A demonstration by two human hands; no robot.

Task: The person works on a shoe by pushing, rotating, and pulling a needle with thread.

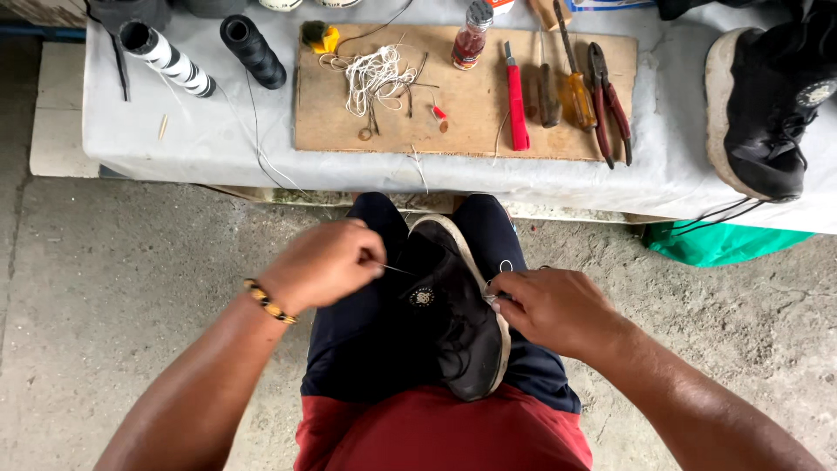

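Stitching seems the step in hand: black sneaker with white sole (453,323) lies across the person's lap, sole edge up. Left hand (324,262) pinches a thin needle (394,269) against the upper; right hand (558,310) pinches white thread (503,267) at the sole rim. Next pull likely needs steady tension. Count: two shoes, second one (763,105) on the grey-covered bench (218,139); two thread spools (209,51).
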